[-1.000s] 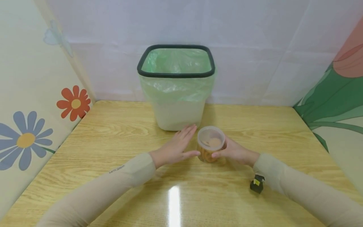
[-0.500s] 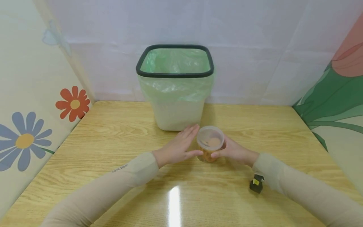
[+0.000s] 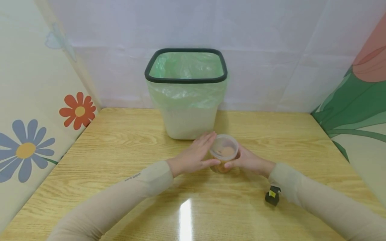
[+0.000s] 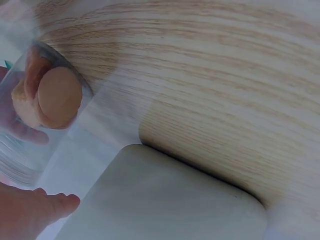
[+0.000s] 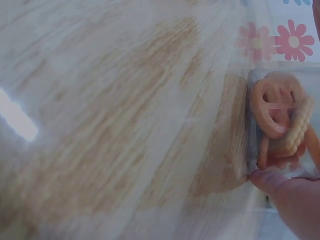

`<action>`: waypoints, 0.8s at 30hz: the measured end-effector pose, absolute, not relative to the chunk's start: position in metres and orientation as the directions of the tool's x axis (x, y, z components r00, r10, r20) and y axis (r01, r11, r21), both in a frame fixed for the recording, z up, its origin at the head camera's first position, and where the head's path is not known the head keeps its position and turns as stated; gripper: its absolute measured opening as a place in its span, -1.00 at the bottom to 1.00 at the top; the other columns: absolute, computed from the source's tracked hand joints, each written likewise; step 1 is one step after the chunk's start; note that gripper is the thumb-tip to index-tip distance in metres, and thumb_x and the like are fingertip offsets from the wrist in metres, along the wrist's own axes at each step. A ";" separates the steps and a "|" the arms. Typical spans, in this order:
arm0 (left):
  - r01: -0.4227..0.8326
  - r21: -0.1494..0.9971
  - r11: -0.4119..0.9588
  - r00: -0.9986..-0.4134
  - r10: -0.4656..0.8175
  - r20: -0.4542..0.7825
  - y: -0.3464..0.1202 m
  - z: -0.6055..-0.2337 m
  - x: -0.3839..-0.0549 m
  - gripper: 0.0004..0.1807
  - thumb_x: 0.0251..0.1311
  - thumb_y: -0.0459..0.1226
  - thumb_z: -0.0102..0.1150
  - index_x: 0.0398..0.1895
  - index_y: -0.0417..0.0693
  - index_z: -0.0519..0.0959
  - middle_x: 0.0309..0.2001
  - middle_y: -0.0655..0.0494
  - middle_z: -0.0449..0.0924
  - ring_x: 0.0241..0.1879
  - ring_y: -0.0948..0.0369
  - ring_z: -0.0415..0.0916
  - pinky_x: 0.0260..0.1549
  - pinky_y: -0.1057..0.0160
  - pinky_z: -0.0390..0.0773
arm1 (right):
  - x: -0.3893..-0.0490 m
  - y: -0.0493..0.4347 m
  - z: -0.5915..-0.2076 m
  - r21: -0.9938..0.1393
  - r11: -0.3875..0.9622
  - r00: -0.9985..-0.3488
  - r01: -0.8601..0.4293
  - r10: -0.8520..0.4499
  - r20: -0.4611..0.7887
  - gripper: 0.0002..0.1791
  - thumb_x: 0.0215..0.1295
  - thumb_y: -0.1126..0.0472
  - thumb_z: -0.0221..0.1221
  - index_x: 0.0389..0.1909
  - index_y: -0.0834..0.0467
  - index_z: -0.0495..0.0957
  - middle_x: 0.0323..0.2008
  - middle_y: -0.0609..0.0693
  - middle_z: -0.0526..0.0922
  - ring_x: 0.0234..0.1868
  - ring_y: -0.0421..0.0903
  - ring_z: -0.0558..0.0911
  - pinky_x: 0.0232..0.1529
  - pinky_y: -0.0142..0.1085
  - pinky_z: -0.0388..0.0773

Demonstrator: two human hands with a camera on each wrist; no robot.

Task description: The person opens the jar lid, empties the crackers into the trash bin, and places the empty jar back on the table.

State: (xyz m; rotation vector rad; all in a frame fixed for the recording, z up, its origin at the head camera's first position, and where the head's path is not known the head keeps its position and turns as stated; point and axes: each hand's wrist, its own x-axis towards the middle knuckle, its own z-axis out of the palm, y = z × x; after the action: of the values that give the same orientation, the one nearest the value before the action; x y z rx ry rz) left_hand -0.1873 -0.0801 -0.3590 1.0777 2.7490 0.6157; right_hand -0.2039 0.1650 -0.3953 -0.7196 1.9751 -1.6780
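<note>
Wood-grained desk (image 3: 126, 134) stretched back to a pale wall (image 3: 265, 67). Just right of its middle stood an upright clear tub (image 3: 223, 150) of tan, biscuit-like pieces (image 5: 277, 107). The right hand (image 3: 248, 160) curled fingers and thumb round its right side, likely to steady it; the left hand (image 3: 194, 155) kept straight fingers along its left, contact unclear. Just beyond, leftward, a green-lined bin (image 3: 191, 122) hemmed in the left fingertips.

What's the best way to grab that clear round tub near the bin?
Probably around its side wall, below the rim, from the right. The tub stands upright and is round, so curved fingers suit it. The bin sits behind and to its left; the right hand holds it from the right.
</note>
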 end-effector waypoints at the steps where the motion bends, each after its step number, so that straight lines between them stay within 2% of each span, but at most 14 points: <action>1: 0.622 0.419 0.661 -0.738 0.674 0.032 -0.079 -0.359 -0.188 -0.01 0.45 0.13 0.00 0.60 -0.25 -0.23 0.61 -0.17 -0.28 0.60 -0.07 -0.35 0.53 -0.07 -0.19 | -0.204 0.165 -0.395 -0.987 0.129 -0.764 -0.099 -0.645 -0.007 0.11 0.14 0.28 0.43 0.57 0.26 -0.10 0.45 0.34 0.18 0.46 0.33 0.19 0.46 0.27 -0.03; 16: 0.636 0.400 0.660 -0.729 0.684 0.030 -0.067 -0.353 -0.192 -0.01 0.45 0.13 0.00 0.60 -0.27 -0.23 0.62 -0.16 -0.30 0.59 -0.14 -0.30 0.49 -0.19 -0.11 | -0.204 0.164 -0.394 -0.985 0.145 -0.772 -0.090 -0.635 -0.023 0.14 0.15 0.32 0.41 0.57 0.27 -0.17 0.47 0.35 0.12 0.47 0.34 0.15 0.47 0.24 -0.02; 24: 0.655 0.383 0.652 -0.710 0.704 0.016 -0.057 -0.348 -0.194 -0.01 0.46 0.12 0.00 0.60 -0.28 -0.24 0.61 -0.18 -0.33 0.59 -0.16 -0.34 0.49 -0.20 -0.13 | -0.206 0.167 -0.397 -0.980 0.169 -0.773 -0.108 -0.635 -0.025 0.18 0.15 0.28 0.42 0.58 0.30 -0.22 0.49 0.37 0.07 0.46 0.36 0.18 0.44 0.23 0.08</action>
State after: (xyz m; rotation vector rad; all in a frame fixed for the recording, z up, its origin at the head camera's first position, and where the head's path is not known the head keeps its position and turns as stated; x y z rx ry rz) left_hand -0.1940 -0.0571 -0.3479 1.1295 2.7316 0.5529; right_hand -0.2057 0.1665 -0.3968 -0.7007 2.0207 -1.6370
